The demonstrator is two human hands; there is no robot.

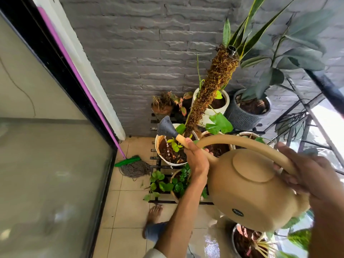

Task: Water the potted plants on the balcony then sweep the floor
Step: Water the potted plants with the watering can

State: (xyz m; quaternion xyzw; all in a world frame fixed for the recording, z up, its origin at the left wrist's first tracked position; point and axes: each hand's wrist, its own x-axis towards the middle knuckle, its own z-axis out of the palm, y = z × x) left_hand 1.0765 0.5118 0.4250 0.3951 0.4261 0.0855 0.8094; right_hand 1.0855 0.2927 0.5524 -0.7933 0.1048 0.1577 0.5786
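Nearest the camera, the right hand [305,175] curls its fingers [290,180] round the rear end of the arched handle of a tan plastic watering can [247,189], which is tipped forward and to the left. Just below the can, at the lower right, stands a pot of dark soil [243,243] on wet, shiny tile. The left hand [195,159] reaches ahead of the can's round body and grips the long spout near its front end, its fingers wrapped round the tube. A bare foot [153,214] and a denim hem rest on the beige tiled floor [121,205].

Past the left hand, the spout ends in a grey sprinkler rose [165,127], and a thin string of water drops falls from it into a white pot [163,159] holding dark soil, small yellow-green leaves and a tall moss pole [210,86]. Below that pot a low leafy plant [178,183] sits on a black slatted plant stand [160,166]. To the left a mop [134,167] with a green head and purple handle leans by the glass sliding door [46,146]. Farther back stand another white pot [221,103], a dark ribbed pot [243,118] with broad grey-green leaves, and a small brown pot [162,108], all against the grey stone wall [149,53].
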